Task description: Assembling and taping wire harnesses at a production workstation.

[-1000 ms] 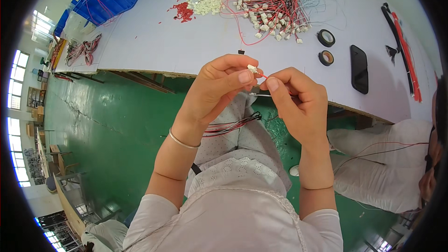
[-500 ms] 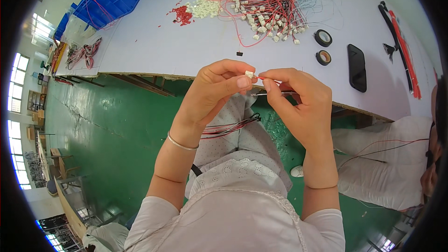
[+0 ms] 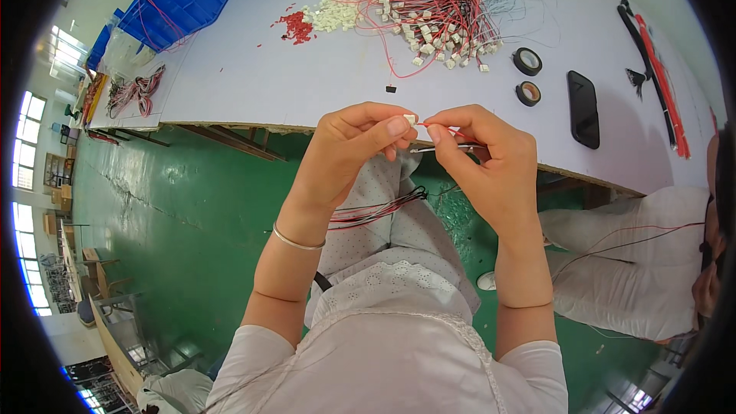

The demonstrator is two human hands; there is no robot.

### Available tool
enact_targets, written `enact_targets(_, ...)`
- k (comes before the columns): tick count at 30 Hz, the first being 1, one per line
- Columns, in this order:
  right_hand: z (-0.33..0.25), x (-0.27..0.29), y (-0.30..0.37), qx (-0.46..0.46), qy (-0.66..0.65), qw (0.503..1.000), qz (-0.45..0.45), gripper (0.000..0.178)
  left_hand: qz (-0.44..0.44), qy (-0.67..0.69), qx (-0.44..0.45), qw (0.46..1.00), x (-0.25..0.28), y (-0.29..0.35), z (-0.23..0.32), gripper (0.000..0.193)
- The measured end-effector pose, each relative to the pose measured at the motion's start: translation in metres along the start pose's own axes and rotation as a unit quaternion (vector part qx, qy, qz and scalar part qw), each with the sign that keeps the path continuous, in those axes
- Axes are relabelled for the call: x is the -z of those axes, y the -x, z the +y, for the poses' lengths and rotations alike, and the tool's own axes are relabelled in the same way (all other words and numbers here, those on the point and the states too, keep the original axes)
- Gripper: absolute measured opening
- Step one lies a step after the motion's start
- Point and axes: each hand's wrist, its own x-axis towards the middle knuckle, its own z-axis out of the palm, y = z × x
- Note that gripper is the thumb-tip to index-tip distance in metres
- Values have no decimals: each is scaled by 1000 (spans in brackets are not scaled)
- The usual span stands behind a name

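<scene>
My left hand [image 3: 354, 142] pinches a small white connector housing [image 3: 410, 119] between thumb and fingertips, just off the table's front edge. Close beside it my right hand [image 3: 487, 157] grips a thin red wire [image 3: 424, 124], whose end meets the housing. How deep the wire sits in it is too small to tell. A slim metal tool [image 3: 441, 149], perhaps tweezers, also lies in the right hand under the fingers. Several red, black and white wires [image 3: 376, 211] rest across my lap. A small black connector [image 3: 391, 89] lies on the table ahead of my hands.
On the white table [image 3: 253, 77] lie wired white connectors [image 3: 437, 42], loose white housings [image 3: 333, 11], red pieces [image 3: 295, 27], black tape rolls [image 3: 527, 61], a phone [image 3: 583, 110] and red and black cable bundles [image 3: 659, 80]. A blue bin [image 3: 188, 0] stands left. Another person [image 3: 621, 261] sits at right.
My right hand has shifted slightly left, and the metal tool in it now lies a little higher. Both hands keep their pinch on the housing and the red wire.
</scene>
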Motion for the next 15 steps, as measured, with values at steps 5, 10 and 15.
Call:
enact_targets(5, 5, -3, 1, -15, -37, 999, 0, 7, 15, -11, -39, 999, -8, -2, -3, 19)
enact_targets(10, 5, -4, 1, -34, -70, 997, -7, 7, 13, -14, -48, 999, -7, -2, -4, 18)
enact_targets(15, 6, -6, 0, -46, -99, 994, -4, 8, 12, -20, -51, 998, -7, -4, -5, 19)
